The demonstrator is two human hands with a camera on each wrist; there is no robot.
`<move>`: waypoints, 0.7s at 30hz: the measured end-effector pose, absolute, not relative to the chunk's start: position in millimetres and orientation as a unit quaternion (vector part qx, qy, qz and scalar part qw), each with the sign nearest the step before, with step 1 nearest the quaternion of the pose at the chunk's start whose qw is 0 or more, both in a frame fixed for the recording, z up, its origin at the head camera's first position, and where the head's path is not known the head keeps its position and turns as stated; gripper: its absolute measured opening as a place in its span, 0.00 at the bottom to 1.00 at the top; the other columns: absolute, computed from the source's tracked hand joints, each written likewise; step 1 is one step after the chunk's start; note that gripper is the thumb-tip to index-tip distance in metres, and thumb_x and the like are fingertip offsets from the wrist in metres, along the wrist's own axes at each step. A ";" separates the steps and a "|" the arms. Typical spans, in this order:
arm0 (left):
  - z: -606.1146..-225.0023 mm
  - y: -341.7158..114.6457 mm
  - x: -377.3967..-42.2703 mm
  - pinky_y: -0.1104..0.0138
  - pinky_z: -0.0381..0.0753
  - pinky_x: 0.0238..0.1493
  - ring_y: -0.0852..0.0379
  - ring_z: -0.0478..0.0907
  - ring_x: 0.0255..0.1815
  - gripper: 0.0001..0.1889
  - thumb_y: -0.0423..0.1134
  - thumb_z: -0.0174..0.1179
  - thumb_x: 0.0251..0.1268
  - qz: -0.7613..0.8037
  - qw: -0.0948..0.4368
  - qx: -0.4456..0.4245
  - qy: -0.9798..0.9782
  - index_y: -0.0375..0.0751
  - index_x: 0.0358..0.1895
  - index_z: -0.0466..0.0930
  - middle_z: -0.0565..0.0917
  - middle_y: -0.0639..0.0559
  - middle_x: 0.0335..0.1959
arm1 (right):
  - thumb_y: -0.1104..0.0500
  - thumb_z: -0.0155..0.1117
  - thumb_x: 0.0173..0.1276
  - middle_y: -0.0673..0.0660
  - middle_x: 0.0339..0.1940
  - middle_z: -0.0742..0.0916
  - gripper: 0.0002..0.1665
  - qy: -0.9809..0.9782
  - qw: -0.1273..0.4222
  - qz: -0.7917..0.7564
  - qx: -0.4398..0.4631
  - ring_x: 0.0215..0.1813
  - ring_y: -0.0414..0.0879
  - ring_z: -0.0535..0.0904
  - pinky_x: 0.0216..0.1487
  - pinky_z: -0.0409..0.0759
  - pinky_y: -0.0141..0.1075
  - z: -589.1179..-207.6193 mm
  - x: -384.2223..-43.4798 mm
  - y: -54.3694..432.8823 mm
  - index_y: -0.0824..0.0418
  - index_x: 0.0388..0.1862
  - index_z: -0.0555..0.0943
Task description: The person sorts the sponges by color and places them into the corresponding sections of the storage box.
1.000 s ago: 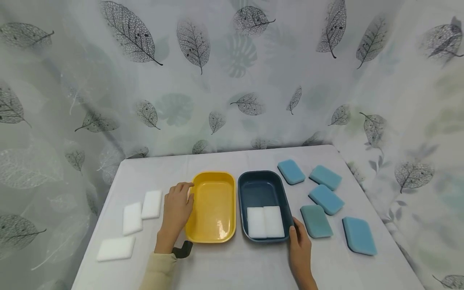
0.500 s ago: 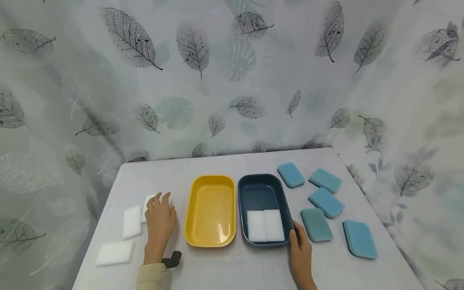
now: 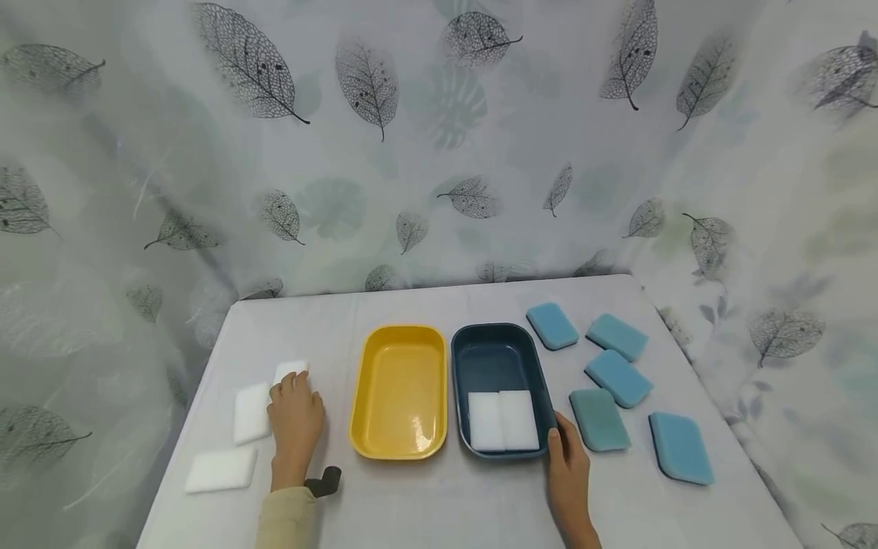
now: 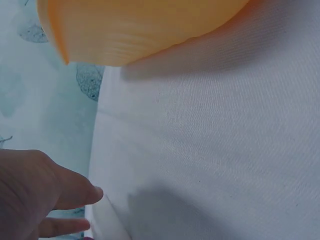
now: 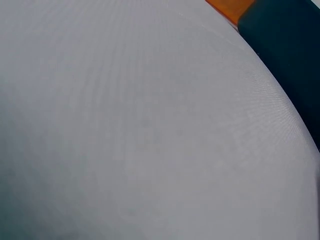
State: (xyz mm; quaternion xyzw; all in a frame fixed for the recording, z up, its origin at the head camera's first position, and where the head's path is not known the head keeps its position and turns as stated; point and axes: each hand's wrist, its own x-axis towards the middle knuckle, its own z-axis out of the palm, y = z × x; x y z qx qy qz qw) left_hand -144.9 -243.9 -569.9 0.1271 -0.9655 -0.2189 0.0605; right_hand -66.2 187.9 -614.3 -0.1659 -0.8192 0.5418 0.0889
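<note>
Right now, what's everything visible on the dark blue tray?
The dark blue tray is a rounded rectangle with raised walls and a smooth, faintly glossy finish, perhaps plastic or ceramic. It sits upright on the white tablecloth, long side running away from the person, just right of the yellow tray. Two white blocks lie side by side at its near end; the far part of its floor is bare. The right hand touches its near right corner; how firmly is unclear.

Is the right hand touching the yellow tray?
No, in the head view the right hand touches the dark blue tray.
</note>
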 end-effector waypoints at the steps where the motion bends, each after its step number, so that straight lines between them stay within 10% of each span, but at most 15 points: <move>1: -570.7 -244.5 -145.8 0.30 0.73 0.58 0.21 0.63 0.69 0.25 0.30 0.55 0.72 -0.225 0.070 0.129 -0.963 0.21 0.68 0.69 0.67 0.20 0.70 | 0.42 0.45 0.86 0.63 0.76 0.77 0.32 -0.819 0.091 0.542 -0.166 0.77 0.56 0.72 0.59 0.60 0.05 -613.8 -66.5 187.8 0.59 0.77 0.69; 14: -578.1 -252.6 -138.1 0.27 0.71 0.53 0.16 0.64 0.64 0.23 0.25 0.56 0.63 -0.210 0.126 0.194 -0.950 0.24 0.63 0.75 0.68 0.18 0.67 | 0.40 0.45 0.86 0.63 0.76 0.76 0.34 -0.824 0.066 0.532 -0.181 0.77 0.56 0.72 0.68 0.74 0.24 -616.7 -63.6 184.1 0.60 0.78 0.68; 21: -579.4 -251.4 -142.9 0.27 0.65 0.56 0.16 0.59 0.67 0.25 0.28 0.59 0.65 -0.225 0.131 0.222 -0.940 0.33 0.66 0.75 0.65 0.17 0.68 | 0.42 0.44 0.86 0.63 0.76 0.76 0.33 -0.823 0.081 0.535 -0.171 0.77 0.57 0.72 0.60 0.62 0.07 -614.1 -68.6 187.4 0.60 0.78 0.68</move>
